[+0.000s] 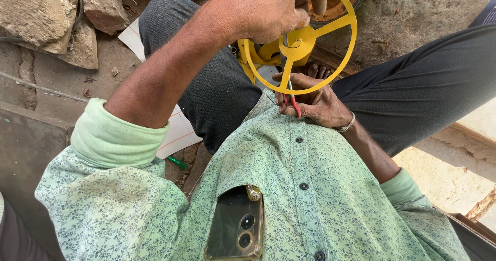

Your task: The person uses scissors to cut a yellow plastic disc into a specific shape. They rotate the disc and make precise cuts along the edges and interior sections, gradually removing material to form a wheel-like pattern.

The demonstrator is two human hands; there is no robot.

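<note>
My left hand [268, 10] grips the top of a yellow spoked metal wheel [338, 59] held upright between my knees. Behind its lower rim, my right hand [315, 103] is closed on a red-handled tool [294, 105] with a thin metal tip pointing up toward the yellow hub [297, 44]. A metal bracelet sits on the right wrist. I am seated in dark trousers and a green patterned shirt.
A phone [237, 225] in a clear case sticks out of my shirt pocket. Rough stones [36, 13] lie at the upper left on dirt ground. White paper [178, 132] and a small green object [177, 162] lie under my left leg.
</note>
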